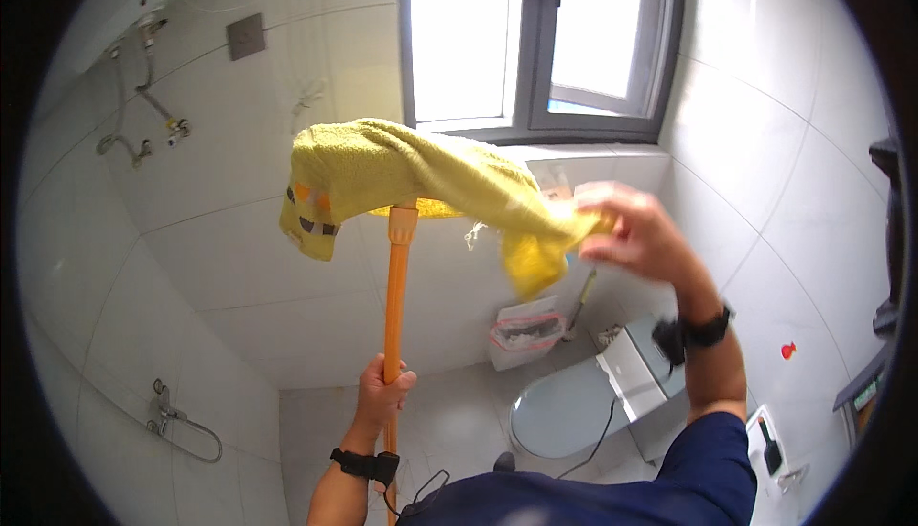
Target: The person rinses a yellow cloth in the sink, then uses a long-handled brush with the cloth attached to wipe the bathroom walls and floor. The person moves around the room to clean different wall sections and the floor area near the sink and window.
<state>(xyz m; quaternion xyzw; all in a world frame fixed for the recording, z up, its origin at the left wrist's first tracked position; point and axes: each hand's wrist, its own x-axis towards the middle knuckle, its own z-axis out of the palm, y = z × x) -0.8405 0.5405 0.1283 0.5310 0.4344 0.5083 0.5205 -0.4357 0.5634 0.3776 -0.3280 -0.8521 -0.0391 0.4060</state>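
Observation:
My left hand [386, 391] grips an orange pole [398, 296], which stands nearly upright in front of me. Draped over its top is a yellow terry towel [401, 160] with orange and dark patches at its left end. A bright yellow edge [441, 208] shows below the cloth beside the pole's collar; the rest of the pole's head is hidden. At the right, my right hand [631, 232] pinches the towel's twisted end and looks blurred. Loose white threads hang under the towel's middle.
A window [534, 45] with one sash ajar is behind the towel. Below stand a lined waste bin [527, 336], a brush handle [584, 296] and a toilet with its lid down [566, 408]. A shower mixer [168, 415] is on the left wall, a washbasin [764, 447] at lower right.

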